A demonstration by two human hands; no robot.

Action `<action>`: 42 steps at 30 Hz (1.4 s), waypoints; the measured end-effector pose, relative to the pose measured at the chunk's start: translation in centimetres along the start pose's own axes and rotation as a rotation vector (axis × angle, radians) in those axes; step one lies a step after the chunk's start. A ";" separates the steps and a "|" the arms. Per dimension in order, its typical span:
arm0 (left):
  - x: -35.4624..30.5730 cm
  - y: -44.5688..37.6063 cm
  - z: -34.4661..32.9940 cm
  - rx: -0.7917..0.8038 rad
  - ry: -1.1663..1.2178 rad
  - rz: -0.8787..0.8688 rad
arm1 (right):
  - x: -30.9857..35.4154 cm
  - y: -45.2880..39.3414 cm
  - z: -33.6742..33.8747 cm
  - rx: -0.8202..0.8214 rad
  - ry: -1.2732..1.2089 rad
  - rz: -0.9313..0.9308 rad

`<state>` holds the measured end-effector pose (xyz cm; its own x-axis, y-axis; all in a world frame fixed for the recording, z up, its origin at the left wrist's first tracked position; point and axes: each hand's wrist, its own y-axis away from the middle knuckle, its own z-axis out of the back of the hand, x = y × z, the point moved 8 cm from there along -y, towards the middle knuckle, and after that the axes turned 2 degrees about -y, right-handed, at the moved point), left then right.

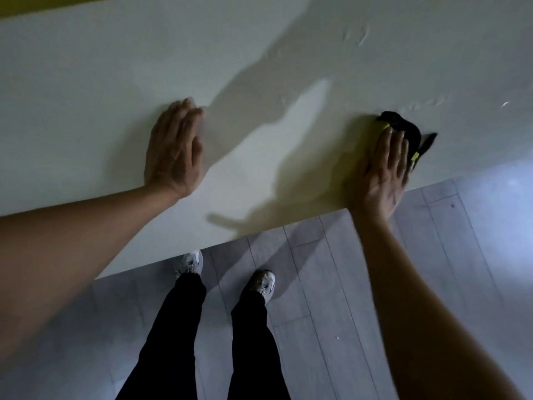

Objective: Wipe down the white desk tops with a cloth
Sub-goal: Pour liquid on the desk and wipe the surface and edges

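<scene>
The white desk top (259, 67) fills the upper half of the head view. My right hand (383, 171) presses flat, fingers straight, on a black and yellow cloth (403, 128) near the desk's front edge at the right. Most of the cloth is hidden under the palm; its black part sticks out beyond the fingertips. My left hand (176, 148) rests flat on the bare desk top at the left, fingers straight and together, holding nothing.
The desk's front edge (230, 241) runs diagonally across the view. Below it lies a grey plank floor (346, 284), where my legs in black trousers and two pale shoes (261, 284) stand. Hand shadows fall across the desk.
</scene>
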<state>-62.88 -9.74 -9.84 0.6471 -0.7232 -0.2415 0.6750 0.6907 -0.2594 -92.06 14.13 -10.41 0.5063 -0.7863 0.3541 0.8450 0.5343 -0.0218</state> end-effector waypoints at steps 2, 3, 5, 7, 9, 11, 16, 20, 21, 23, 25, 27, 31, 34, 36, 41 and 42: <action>-0.2 0.0 0.0 -0.012 0.001 -0.004 | 3.2 2.8 -1.4 -0.002 -0.004 0.027; -0.2 0.0 0.0 -0.015 0.004 -0.005 | 5.8 4.9 -2.2 0.006 -0.024 0.110; -0.1 0.0 0.0 -0.017 0.003 0.010 | 12.2 10.1 -4.2 0.098 -0.082 0.346; 0.3 0.2 0.1 -0.021 -0.010 0.047 | 16.7 14.5 -5.5 0.226 -0.138 0.567; 0.8 0.2 0.2 -0.033 -0.022 0.079 | 17.7 15.2 -6.0 0.305 -0.161 0.746; 1.1 0.2 0.1 -0.026 -0.019 0.081 | 16.4 12.8 -5.6 0.309 -0.165 0.892; 1.2 0.1 -0.2 -0.023 -0.015 0.071 | 7.8 1.0 -2.8 0.056 -0.139 0.533; 1.1 0.1 -0.3 -0.026 -0.008 0.100 | 8.4 0.7 -3.3 -0.043 -0.058 0.132; 1.1 0.2 -0.3 -0.027 -0.008 0.103 | 10.9 2.2 -3.8 -0.058 -0.073 0.169; 1.3 0.2 -0.3 -0.032 -0.007 0.117 | 17.2 6.1 -6.0 0.022 -0.123 0.386; 1.7 0.3 -0.4 -0.032 0.020 0.154 | 22.3 9.7 -7.7 0.167 -0.163 0.628; 2.0 0.3 -0.4 -0.053 0.040 0.173 | 23.9 10.3 -8.0 0.237 -0.182 0.778; 1.7 0.6 -0.2 -0.056 0.031 0.157 | 19.2 3.1 -6.7 0.107 -0.108 0.751; 1.6 0.5 -0.1 -0.052 0.009 0.177 | 13.5 -5.6 -4.7 -0.011 -0.054 0.390; 1.4 0.4 -0.2 -0.055 -0.004 0.168 | 11.8 -8.0 -4.3 -0.014 -0.042 0.185; 1.1 0.3 -0.1 -0.047 -0.010 0.146 | 19.8 -2.9 -6.8 -0.110 -0.033 0.396; 1.2 0.3 -0.1 -0.058 -0.015 0.143 | 22.6 -0.8 -8.0 -0.035 -0.048 0.541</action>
<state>-61.93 -10.44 -10.31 0.7407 -0.6171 -0.2657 0.5544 0.7848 -0.2771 -79.87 -6.56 -9.88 0.8626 -0.3867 0.3261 0.4719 0.8475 -0.2432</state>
